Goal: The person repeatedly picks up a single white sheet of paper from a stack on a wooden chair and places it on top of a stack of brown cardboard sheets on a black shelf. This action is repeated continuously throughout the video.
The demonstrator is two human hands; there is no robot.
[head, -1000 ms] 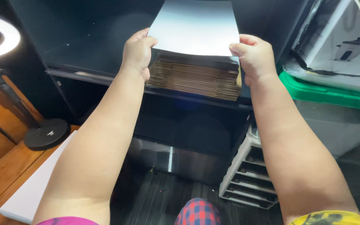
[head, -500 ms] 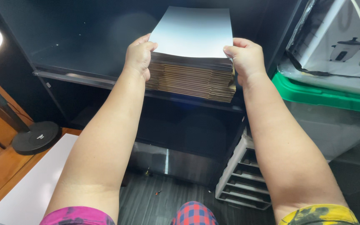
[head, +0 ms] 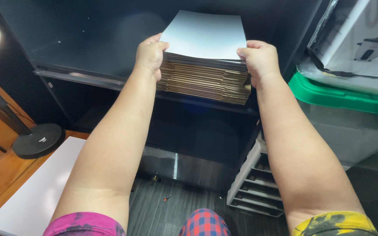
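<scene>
I have both arms stretched out to the stack of flat cardboard sheets (head: 204,81) that sits on the black shelf (head: 79,78), far from me and a little right of centre. My left hand (head: 149,57) is closed on the stack's left edge, thumb on top of the white top sheet (head: 204,35), fingers curled round the side. My right hand (head: 261,59) grips the right edge in the same way, thumb pressed on the white sheet and fingers wrapped down over the brown layers. Taking it from both sides like this makes sense: the stack is many loose layers, so squeezing both ends keeps them squared and stops the top sheet from sliding. The white sheet bows up slightly at its far end, which suggests that only its near edge is pinned.

I can't see my fingertips under or behind the stack, so I can't tell whether it is lifted or resting on the shelf. The shelf's back is lost in darkness. To the right, a clear bin with a green lid (head: 342,94) is cut off by the frame, and a white box showing a cooker (head: 364,43) rests on it. Low down, near right, stands a grey rack of trays (head: 257,185). At left, a lamp base (head: 38,140) stands on the wood, near a white board (head: 36,192).
</scene>
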